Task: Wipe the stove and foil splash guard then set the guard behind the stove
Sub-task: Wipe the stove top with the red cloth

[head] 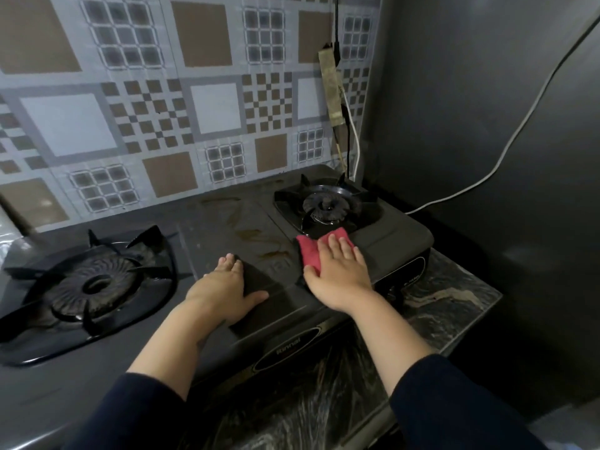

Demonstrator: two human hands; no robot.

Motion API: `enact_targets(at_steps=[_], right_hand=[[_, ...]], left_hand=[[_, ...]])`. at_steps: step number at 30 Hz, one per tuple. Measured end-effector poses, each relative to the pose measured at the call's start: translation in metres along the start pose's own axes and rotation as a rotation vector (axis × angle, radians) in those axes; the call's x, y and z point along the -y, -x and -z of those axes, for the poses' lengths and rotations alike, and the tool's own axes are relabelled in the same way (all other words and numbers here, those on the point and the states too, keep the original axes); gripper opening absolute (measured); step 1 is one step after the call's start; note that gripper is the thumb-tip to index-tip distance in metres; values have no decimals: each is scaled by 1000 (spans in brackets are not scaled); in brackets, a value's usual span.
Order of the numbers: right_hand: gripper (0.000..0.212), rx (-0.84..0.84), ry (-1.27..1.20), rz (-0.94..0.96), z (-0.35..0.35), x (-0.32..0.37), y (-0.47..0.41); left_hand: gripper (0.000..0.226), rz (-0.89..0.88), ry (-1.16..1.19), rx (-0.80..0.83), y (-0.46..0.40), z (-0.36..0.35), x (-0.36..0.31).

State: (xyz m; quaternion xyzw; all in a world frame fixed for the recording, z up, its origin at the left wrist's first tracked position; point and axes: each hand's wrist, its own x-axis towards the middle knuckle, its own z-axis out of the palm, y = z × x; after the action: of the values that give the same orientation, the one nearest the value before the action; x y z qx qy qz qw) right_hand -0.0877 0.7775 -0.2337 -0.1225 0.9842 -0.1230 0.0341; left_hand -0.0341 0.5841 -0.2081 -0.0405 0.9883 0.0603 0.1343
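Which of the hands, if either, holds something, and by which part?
Neither grips anything. The right hand presses flat on the red cloth, covering its near right part; the left hand rests open on the stove.

We are reading one brand only: "Rinnai", in pale letters inside a dark oval badge [285, 347] on the front panel of the stove [227, 235], seen skewed from above. We are also noting a second oval badge [412, 269] on the front panel nearer the right-hand burner; it is carrying small pale lettering, too blurred and too small for us to make out. We are finding no numbers, signs or other labels legible anywhere else in view.
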Motion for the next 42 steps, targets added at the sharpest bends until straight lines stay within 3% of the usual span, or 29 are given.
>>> enact_targets(at_steps=[10, 17, 21, 36, 39, 42], right_hand=[[59, 156, 48, 149, -11, 54, -19], [50, 185, 53, 196, -12, 75, -41], [49, 189, 71, 234, -12, 92, -73], [49, 240, 89, 302, -25, 177, -218], [54, 322, 57, 292, -17, 180, -223], [52, 286, 27, 421, -5, 167, -226]], left_hand=[[65, -93, 67, -49, -14, 21, 28], [116, -55, -87, 3, -45, 47, 76], [130, -20, -61, 81, -63, 49, 90], [134, -14, 21, 159, -80, 44, 98], [130, -3, 62, 162, -78, 47, 97], [128, -4, 86, 102, -84, 54, 100]])
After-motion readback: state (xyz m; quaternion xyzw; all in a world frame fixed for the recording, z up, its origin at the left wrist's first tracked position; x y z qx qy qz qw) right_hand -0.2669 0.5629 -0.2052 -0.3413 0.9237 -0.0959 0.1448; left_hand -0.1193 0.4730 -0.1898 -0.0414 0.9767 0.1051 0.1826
